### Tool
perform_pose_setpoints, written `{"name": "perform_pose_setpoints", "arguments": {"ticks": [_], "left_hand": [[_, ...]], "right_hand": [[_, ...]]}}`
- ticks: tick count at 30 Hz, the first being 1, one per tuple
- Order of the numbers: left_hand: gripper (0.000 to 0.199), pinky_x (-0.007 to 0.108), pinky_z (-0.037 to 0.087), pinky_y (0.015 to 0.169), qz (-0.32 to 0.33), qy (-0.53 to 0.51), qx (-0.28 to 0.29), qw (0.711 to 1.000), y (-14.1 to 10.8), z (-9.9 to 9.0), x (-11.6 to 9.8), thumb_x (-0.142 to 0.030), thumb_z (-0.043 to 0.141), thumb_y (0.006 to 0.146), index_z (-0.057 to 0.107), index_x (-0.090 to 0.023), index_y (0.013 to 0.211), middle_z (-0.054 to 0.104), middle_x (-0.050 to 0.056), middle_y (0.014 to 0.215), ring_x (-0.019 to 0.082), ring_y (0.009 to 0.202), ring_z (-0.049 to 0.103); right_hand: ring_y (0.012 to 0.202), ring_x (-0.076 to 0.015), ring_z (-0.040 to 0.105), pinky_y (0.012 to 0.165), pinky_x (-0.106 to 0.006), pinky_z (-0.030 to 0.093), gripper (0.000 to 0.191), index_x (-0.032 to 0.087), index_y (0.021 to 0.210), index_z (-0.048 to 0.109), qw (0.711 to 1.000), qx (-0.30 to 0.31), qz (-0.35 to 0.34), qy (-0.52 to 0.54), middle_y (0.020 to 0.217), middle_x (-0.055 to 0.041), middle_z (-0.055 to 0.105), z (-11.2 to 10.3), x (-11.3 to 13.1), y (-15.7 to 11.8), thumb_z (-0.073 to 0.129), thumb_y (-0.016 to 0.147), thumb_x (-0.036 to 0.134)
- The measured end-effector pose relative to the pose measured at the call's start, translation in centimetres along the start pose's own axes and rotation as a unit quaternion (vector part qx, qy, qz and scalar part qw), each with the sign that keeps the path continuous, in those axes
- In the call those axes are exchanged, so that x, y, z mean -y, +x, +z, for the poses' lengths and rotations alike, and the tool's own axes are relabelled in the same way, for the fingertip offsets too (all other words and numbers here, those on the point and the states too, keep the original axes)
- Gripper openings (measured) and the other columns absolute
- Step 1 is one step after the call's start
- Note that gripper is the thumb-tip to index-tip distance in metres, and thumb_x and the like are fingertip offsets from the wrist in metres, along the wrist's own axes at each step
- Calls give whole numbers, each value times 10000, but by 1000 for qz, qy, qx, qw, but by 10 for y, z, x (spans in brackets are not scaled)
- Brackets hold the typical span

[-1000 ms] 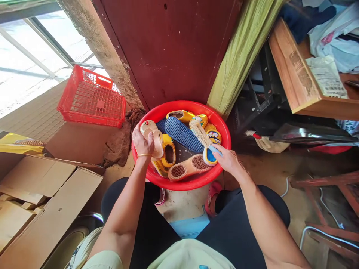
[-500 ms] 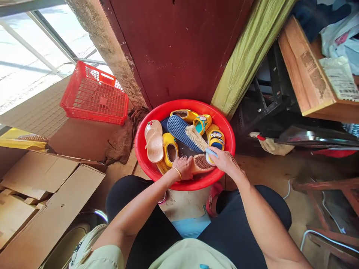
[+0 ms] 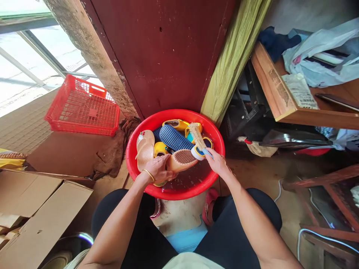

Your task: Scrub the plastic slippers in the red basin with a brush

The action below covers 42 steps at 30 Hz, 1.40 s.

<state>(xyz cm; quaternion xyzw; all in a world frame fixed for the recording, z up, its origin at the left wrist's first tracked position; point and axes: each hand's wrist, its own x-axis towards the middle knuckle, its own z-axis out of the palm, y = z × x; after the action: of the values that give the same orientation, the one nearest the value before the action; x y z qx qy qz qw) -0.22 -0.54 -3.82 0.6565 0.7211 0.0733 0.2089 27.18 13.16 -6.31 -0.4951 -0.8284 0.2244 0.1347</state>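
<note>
A red basin (image 3: 179, 194) with dark water in it stands between my knees. In its front part my left hand (image 3: 159, 169) grips a pinkish shoe (image 3: 184, 160), turned so its brown patterned sole faces up. My right hand (image 3: 215, 161) is closed on the light blue handle of a scrub brush (image 3: 197, 136); its pale bristles are raised over the basin's right side. A white-edged shoe end lies just under the brush. Around them in the basin are a blue slipper (image 3: 174, 136) sole up, a clear pinkish sandal (image 3: 145, 144) and several yellow shoes (image 3: 176, 124).
A red plastic crate (image 3: 83, 112) sits at the left on cardboard, beside a brown cloth (image 3: 113, 153). Cardboard boxes (image 3: 53, 220) lie at the lower left. A dark red door (image 3: 159, 56) rises behind the basin. To the right are a wooden drawer (image 3: 283, 93) and a wooden stool (image 3: 322, 179).
My left hand has lifted the pinkish shoe up from the basin's front edge, and more water shows below it. The brush in my right hand has turned more upright. The view has shifted.
</note>
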Motion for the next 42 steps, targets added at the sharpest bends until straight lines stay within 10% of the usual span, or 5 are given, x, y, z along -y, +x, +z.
{"name": "perform_pose_setpoints", "arguments": {"ticks": [11,18,31,37,42], "left_hand": [[802,389,495,869,-105,-82,-163,978,-2,-22,15,-569,694,688,489,-223,1381,696,93,1087,330,1044,654],[807,425,482,934,-117,-143,-288,940,29,19,2,-601,672,748,440,-153,1378,644,148,1188,331,1115,614],[988,501,384,1070,-133,-43,-189,972,26,50,17,-503,804,639,340,-106,1415,452,267,1440,424,1348,435],[644,460,482,944,-142,-133,-236,952,26,49,22,-502,725,723,481,-171,1218,613,163,1182,332,1107,606],[652,445,495,937,-119,-168,-231,951,29,41,20,-476,738,702,482,-172,1220,625,134,1148,311,1087,617]], "right_hand": [[1038,-222,702,880,-317,541,436,264,1415,514,998,7,45,-37,1188,-66,729,4,1,4,378,1011,355],[1083,-238,673,915,-334,533,500,233,1490,432,998,-46,-24,-40,1326,-90,647,14,21,-7,328,1010,329],[839,-255,665,727,-344,533,552,202,1549,359,981,13,-30,-193,1065,-169,646,26,56,0,304,1005,271],[794,-217,678,696,-304,530,560,273,1577,286,966,106,-131,-196,1125,-145,621,52,70,-29,293,1018,294],[839,-265,683,747,-370,540,573,229,1573,301,977,60,-32,-203,1114,-184,627,40,57,-6,321,1000,243]]}}
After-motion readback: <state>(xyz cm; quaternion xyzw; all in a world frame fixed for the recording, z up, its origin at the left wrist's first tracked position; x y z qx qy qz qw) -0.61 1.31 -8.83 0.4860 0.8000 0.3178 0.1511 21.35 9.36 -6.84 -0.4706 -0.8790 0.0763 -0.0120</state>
